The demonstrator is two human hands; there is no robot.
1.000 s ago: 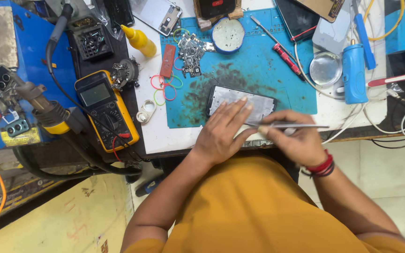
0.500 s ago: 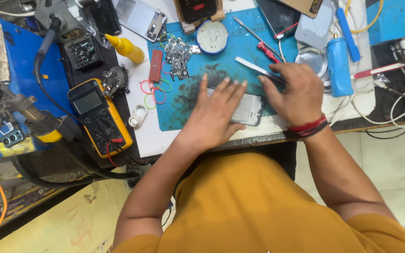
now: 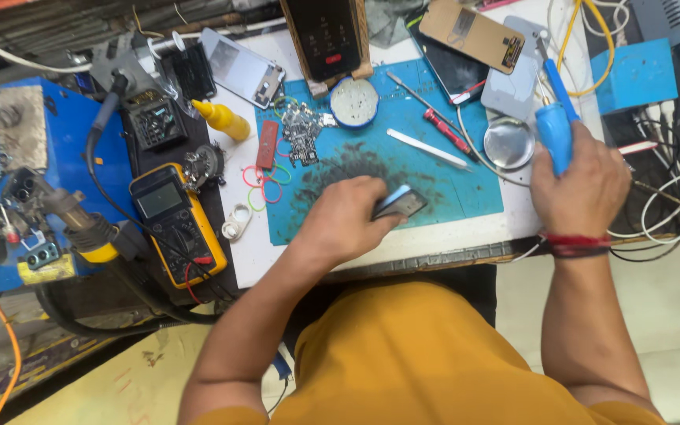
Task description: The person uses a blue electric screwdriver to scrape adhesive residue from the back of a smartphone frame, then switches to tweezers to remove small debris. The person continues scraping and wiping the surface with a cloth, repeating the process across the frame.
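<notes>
Phone tilted on edge on the mat, left hand fingers pinching it. Right hand fingers wrapped around a blue tool. Tool not yet at phone.

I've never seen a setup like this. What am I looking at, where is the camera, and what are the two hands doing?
There is no machine here: a person in a yellow shirt works with bare hands, and the single camera sits on their head, looking down at a cluttered repair bench. The left hand holds a phone tilted up on a teal work mat. The right hand grips a blue-handled tool at the bench's right side. On the mat lie white tweezers, a red-handled screwdriver, a round tin and a small circuit board. To the left sit coloured rubber bands, a yellow squeeze bottle and a yellow multimeter.
</notes>
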